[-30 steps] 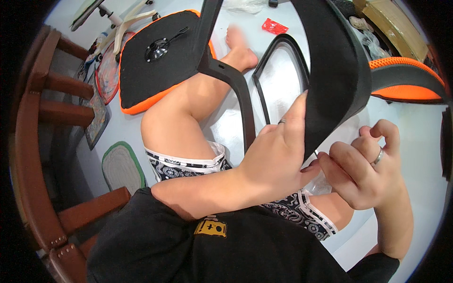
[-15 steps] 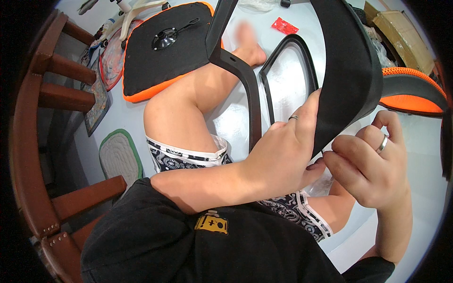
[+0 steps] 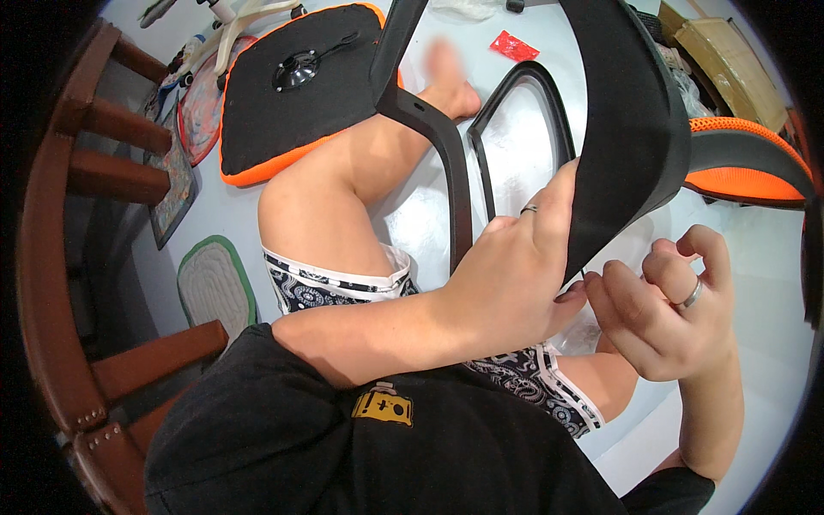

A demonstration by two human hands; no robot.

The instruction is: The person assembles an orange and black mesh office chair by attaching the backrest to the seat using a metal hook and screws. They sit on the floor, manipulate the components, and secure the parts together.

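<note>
A curved black chair panel (image 3: 631, 112) stands in front of me on the right. My left hand (image 3: 515, 266) is closed on its lower edge, with fingers along the side and the thumb underneath. Close by the panel's bottom corner is my right hand (image 3: 665, 318), its fingers curled. A thin dark tip shows between that hand and the corner, but what the fingers hold is mostly hidden. A black angular armrest frame (image 3: 442, 133) rises left of the panel. Behind it lies a black loop-shaped armrest (image 3: 549, 81).
A black seat cushion with orange edging (image 3: 335, 103) lies at the far left, a round black fitting on it. A red packet (image 3: 515, 45) is on the floor. An orange mesh chair part (image 3: 747, 163) and a cardboard box (image 3: 730, 69) are at right. Brown wooden furniture (image 3: 51, 257) borders the left.
My right hand has turned slightly and dropped a little, its index finger and ring finger now lower. The left hand keeps its hold on the panel. The whole view has shifted slightly.
</note>
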